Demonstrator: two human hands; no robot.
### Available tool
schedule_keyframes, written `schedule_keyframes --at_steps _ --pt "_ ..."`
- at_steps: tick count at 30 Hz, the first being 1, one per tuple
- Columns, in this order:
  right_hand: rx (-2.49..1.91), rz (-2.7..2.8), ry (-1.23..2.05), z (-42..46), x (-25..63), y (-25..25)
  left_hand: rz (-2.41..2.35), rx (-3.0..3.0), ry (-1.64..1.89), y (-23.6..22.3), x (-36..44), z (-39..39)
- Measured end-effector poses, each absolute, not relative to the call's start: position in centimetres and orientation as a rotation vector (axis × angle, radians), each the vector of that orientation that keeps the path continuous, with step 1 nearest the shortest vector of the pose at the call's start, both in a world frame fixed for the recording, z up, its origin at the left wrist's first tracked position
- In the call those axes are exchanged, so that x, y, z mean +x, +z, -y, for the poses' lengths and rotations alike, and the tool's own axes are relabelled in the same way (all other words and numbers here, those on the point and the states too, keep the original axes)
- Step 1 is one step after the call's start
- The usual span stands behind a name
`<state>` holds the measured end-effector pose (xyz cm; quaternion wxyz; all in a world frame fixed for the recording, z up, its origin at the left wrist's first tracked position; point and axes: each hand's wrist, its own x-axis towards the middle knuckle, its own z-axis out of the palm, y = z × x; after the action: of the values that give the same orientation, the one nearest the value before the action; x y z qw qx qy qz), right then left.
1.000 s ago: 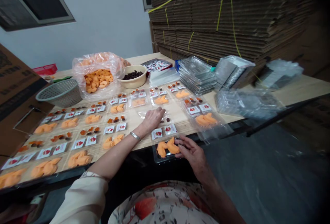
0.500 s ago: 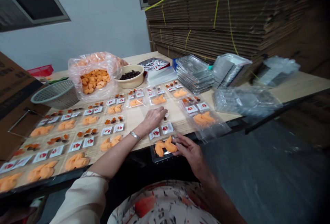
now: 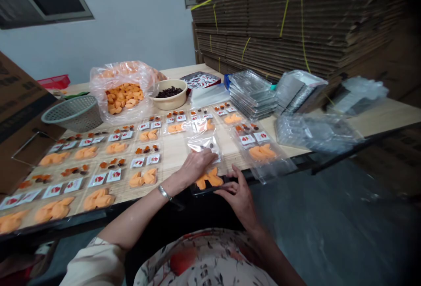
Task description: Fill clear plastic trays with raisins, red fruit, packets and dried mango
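Note:
In front of me, at the table's near edge, a clear-and-dark plastic tray (image 3: 198, 191) holds orange wing-shaped pieces (image 3: 209, 178). Clear plastic film, apparently a bag (image 3: 200, 142), covers its far part, with dark bits showing through. My left hand (image 3: 199, 165), with a silver bracelet at the wrist, lies over the tray's middle, its bent fingers closed on the bag; the fingertips are partly hidden. My right hand (image 3: 239, 196) grips the tray's near right corner between thumb and fingers. Beside it on the right lies a bagged tray (image 3: 262, 152) with orange pieces, packets and dried bits.
Rows of similar packs, such as one pack (image 3: 98, 198), cover the table's left side. Behind stand a bag of orange pieces (image 3: 123, 95), a bowl of dark bits (image 3: 169, 100), a basket (image 3: 74, 112), a packet box (image 3: 200, 80) and clear trays (image 3: 251, 95). Stacked cardboard (image 3: 279, 31) rises behind.
My left hand has moved toward me, and the bag's film now stands up beyond it. The tray sits slightly farther from me; my right hand has shifted along its corner.

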<state>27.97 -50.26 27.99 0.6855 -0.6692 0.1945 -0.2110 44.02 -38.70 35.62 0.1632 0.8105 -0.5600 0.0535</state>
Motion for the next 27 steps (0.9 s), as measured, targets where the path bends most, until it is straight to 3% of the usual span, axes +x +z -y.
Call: schedule_keyframes --at_steps 8,17,23,27 --pt "-2.227 -0.511 -0.784 50.8 29.0 28.6 1.785 2.219 0.024 36.9 38.7 37.7" --pt "-2.256 -0.239 -1.034 52.0 28.0 29.0 1.773 1.998 0.195 34.6 36.7 38.8" --pt "-2.614 -0.392 -0.892 53.2 26.1 29.1 1.635 1.931 0.075 34.9 36.4 39.2" --pt "-2.77 -0.305 -0.721 55.4 24.2 30.5 1.433 2.001 0.138 36.4 41.2 36.0"
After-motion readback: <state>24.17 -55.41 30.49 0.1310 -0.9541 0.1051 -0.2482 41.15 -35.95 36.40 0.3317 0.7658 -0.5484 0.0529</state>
